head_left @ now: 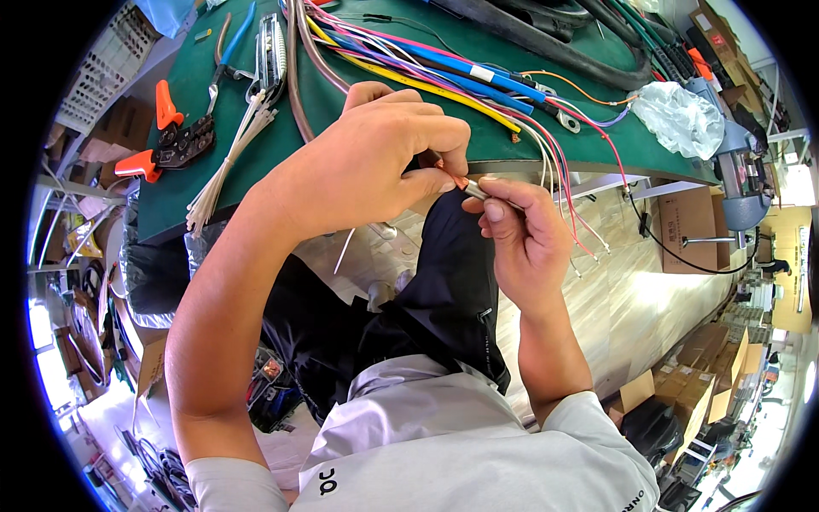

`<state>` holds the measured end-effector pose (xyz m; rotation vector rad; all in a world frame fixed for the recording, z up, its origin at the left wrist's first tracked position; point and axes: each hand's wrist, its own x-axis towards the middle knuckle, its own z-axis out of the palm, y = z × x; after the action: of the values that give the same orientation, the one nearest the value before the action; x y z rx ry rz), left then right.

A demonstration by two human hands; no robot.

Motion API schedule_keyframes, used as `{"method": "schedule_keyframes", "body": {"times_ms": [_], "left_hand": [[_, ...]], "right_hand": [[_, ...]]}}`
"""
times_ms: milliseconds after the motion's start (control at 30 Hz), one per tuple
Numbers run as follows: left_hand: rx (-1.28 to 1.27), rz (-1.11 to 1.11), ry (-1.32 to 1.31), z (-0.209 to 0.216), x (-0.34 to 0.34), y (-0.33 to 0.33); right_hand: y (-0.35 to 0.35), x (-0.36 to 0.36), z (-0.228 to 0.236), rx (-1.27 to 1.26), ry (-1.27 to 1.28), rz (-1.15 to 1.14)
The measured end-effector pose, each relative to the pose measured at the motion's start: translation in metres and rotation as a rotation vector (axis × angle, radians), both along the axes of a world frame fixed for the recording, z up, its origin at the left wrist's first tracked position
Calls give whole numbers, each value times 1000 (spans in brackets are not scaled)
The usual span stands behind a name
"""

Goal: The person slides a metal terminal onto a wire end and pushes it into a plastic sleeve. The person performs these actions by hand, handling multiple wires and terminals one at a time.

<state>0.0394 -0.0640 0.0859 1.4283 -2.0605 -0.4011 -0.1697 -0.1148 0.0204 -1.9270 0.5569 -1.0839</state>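
Your left hand [401, 136] is at the centre of the frame, its thumb and forefinger pinched on a copper-coloured wire end [461, 182]. Just to the right, your right hand [533, 235] grips a slim silver tube [478, 191] between thumb and fingertips, its other fingers curled in. The two pieces meet between your hands, in front of the table's near edge; whether the wire sits inside the tube is too small to tell.

Above your hands, a bundle of wires runs from the top centre toward the right, with a yellow cable [401, 78] and blue cables [482, 70] among them. A silver ring lug [568, 124] lies by their ends, right of centre. At upper left, on the green table [162, 200], you have orange-handled crimping pliers [182, 141] and, beside them, a bunch of white cable ties [232, 158] that reaches past the edge. A clear plastic bag [678, 119] lies at upper right, near a thick black hose [610, 77].
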Motion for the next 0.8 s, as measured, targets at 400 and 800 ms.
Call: {"method": "schedule_keyframes", "body": {"times_ms": [400, 800], "left_hand": [[2, -1, 9, 1, -2, 0], [37, 39, 49, -1, 0, -1]], "right_hand": [[6, -2, 4, 146, -127, -78], [-4, 14, 11, -690, 162, -192]]}}
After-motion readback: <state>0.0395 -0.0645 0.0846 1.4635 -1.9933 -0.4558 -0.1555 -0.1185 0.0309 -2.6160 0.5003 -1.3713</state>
